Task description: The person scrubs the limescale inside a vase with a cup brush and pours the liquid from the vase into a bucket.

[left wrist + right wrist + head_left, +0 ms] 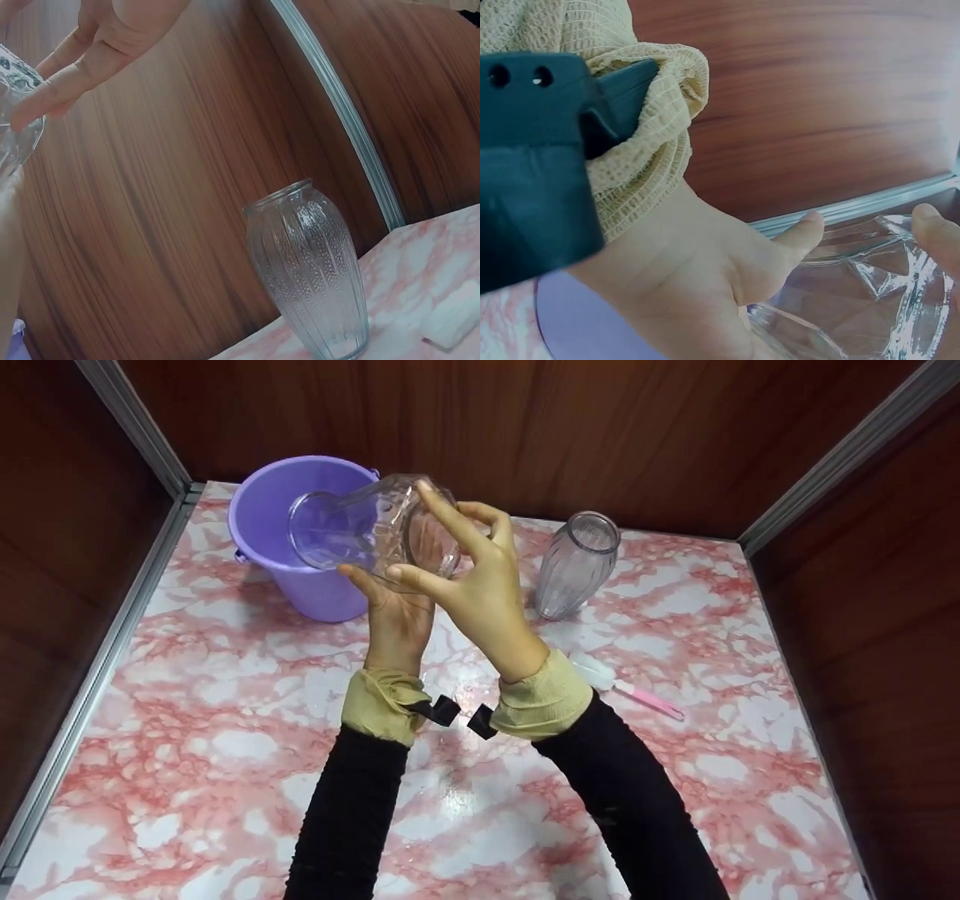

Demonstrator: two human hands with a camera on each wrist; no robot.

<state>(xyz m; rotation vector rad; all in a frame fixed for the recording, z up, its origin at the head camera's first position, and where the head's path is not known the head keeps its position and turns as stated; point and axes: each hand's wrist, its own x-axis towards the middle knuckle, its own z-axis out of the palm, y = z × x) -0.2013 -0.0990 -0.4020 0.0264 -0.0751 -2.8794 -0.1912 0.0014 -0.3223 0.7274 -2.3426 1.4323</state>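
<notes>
i hold a clear glass vase (371, 529) tipped on its side in the air, its open mouth facing the purple bucket (300, 540) at the back left of the desk (225, 735). my left hand (394, 611) is under the vase and cups it from below, fingers curled round the glass. my right hand (480, 577) grips the bottom end, thumb on one side and fingers spread over the other. to do this well, i think i should keep the mouth over the bucket so nothing spills on the desk. glass may be slippery, so i keep both hands snug and tip slowly. a second ribbed glass vase (576, 564) stands upright to the right, well apart, and a pink-handled brush (626, 690) lies near it.
</notes>
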